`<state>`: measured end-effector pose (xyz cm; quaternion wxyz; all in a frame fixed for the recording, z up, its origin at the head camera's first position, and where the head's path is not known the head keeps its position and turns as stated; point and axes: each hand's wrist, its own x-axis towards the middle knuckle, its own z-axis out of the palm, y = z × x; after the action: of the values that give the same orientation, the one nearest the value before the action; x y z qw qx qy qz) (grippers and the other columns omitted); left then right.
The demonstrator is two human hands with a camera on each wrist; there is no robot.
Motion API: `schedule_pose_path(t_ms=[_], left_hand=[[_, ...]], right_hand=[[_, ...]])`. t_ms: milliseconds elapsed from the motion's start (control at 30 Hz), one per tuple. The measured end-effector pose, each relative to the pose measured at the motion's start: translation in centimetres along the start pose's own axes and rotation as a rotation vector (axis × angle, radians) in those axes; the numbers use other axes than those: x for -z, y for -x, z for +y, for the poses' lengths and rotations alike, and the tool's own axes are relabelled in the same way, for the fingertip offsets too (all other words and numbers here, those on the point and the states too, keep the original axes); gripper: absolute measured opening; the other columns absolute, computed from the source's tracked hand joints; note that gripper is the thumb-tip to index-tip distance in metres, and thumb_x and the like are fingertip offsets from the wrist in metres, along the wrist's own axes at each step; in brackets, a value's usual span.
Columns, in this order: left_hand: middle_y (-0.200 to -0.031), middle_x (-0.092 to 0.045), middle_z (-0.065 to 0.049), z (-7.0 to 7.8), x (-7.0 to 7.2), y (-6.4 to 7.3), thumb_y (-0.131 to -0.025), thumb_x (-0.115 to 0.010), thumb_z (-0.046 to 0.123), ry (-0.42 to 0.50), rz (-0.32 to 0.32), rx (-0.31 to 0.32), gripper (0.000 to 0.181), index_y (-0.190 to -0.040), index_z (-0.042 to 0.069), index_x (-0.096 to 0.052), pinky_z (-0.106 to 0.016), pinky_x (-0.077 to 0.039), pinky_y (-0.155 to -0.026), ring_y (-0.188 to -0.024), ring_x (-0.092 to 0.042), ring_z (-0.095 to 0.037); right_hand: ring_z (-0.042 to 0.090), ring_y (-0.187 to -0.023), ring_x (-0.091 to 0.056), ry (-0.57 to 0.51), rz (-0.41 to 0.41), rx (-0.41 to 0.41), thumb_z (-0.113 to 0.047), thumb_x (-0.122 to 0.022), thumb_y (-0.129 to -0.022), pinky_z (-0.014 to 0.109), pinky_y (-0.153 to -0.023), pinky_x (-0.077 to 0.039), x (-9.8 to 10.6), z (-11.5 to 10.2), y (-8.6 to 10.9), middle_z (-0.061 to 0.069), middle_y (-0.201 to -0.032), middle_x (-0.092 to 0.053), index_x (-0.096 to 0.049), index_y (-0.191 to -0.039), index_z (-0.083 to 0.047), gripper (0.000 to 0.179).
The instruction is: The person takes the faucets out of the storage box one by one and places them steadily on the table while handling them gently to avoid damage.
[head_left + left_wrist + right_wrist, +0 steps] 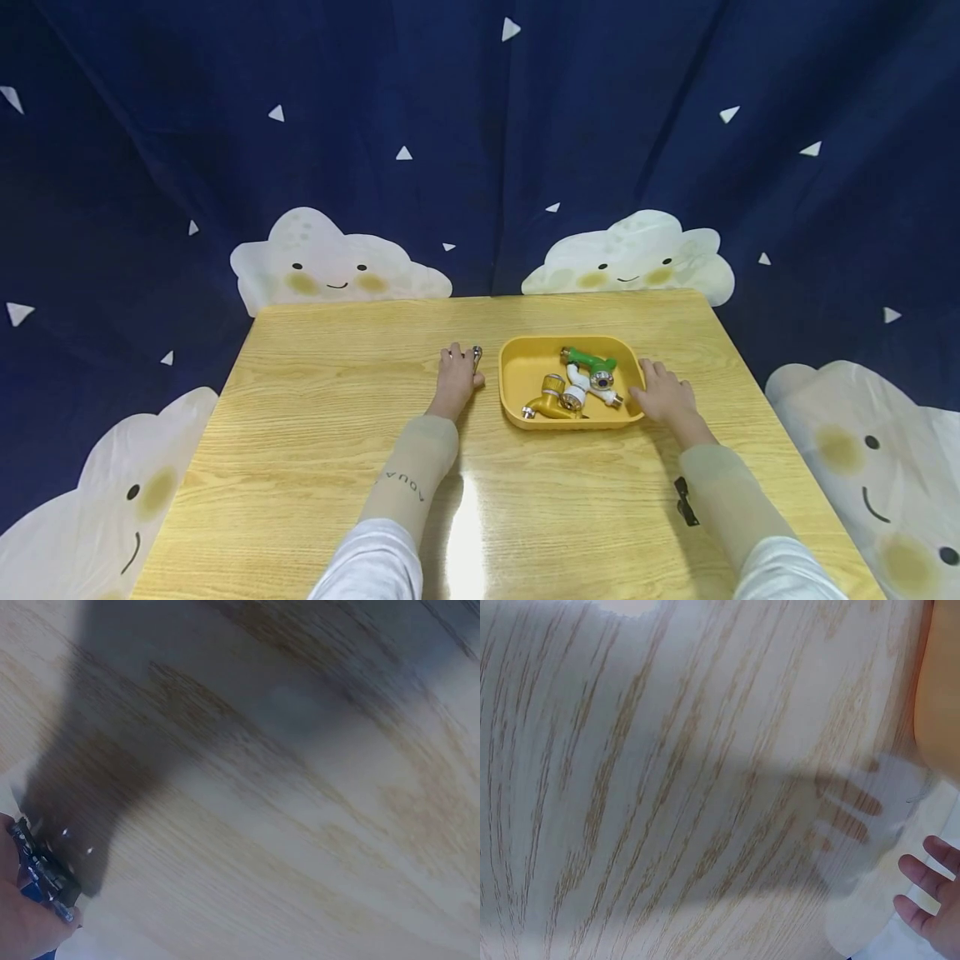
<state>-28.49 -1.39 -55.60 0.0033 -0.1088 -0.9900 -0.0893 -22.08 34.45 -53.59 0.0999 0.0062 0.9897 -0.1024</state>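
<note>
My left hand [454, 385] grips a small chrome tap [477, 354] just left of the yellow tray [521, 371]. Most of that tap is covered by the hand. In the left wrist view its dark, shiny metal [46, 871] shows beside the thumb. My right hand [664, 395] is at the tray's right rim, fingers spread and fairly straight, holding nothing; whether the thumb touches the rim I cannot tell. Inside the tray lie a green tap [588, 362], a white tap [577, 385] and a yellow tap [551, 404] with a ribbed knob.
The taps lie close together in the tray on a wood-grain table [337, 417]. A dark blue curtain [450, 100] with white triangles and cloud faces hangs behind and beside the table. A black strap piece [686, 502] shows by the right forearm.
</note>
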Motion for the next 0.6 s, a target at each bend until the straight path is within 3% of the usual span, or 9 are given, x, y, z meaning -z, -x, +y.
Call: schedule_pose_path(t_ms=[233, 433, 600], left_hand=[[-0.116, -0.043, -0.02, -0.2, -0.3, 0.2, -0.08, -0.06, 0.026, 0.028, 0.0, -0.026, 0.044, -0.116, 0.001, -0.055, -0.04, -0.04, -0.094, -0.108, -0.041, -0.036], [-0.118, -0.042, -0.02, -0.6, -1.6, -0.1, -0.079, -0.058, 0.026, 0.064, 0.048, -0.037, 0.042, -0.114, 0.001, -0.054, -0.041, -0.038, -0.094, -0.109, -0.039, -0.036], [-0.123, -0.04, -0.02, -0.2, -0.6, 0.4, -0.081, -0.059, 0.025, 0.066, 0.01, -0.013, 0.045, -0.119, 0.001, -0.052, -0.043, -0.035, -0.099, -0.114, -0.036, -0.036]], right_hand=[[0.051, -0.119, -0.031, -0.009, 0.001, 0.001, -0.033, -0.039, -0.091, 0.069, -0.092, -0.023, 0.0, 0.0, 0.1, 0.03, -0.137, -0.027, -0.018, -0.141, 0.002, 0.064], [0.051, -0.119, -0.031, -0.02, 0.0, -0.002, -0.033, -0.039, -0.092, 0.069, -0.092, -0.023, 0.0, -0.1, 0.1, 0.029, -0.137, -0.026, -0.018, -0.141, 0.001, 0.064], [0.051, -0.12, -0.031, -0.022, -0.005, -0.008, -0.034, -0.039, -0.092, 0.069, -0.092, -0.023, 0.1, -0.1, 0.1, 0.029, -0.137, -0.027, -0.018, -0.141, 0.001, 0.064]])
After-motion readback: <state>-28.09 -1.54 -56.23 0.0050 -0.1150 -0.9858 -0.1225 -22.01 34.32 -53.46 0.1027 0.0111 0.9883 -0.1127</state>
